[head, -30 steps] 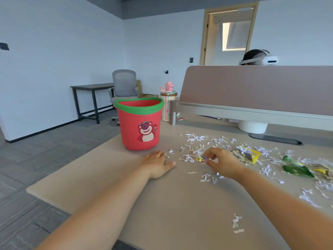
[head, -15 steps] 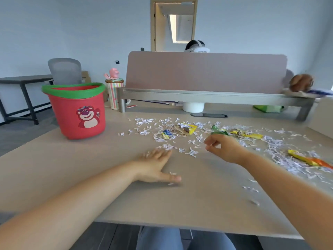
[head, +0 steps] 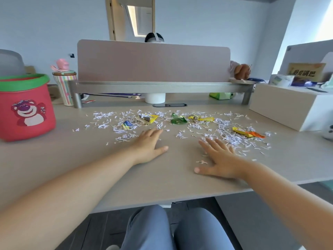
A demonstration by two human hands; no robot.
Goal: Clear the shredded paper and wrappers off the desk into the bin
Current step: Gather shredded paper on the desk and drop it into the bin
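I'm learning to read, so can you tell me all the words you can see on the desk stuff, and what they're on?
Tan card: four big dark Chinese characters, too blurred to read for sure.
Wrappers: print too small to read.
Packets beside the card: print blurred.
Red bin: only a bear picture, no words.
So nothing can be quoted.

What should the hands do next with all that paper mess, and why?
Probably slide the left hand and right hand forward and together, raking the shredded paper and wrappers into one heap. Both hands lie flat and empty, the scraps are scattered wide, and the bin stands off to the left.
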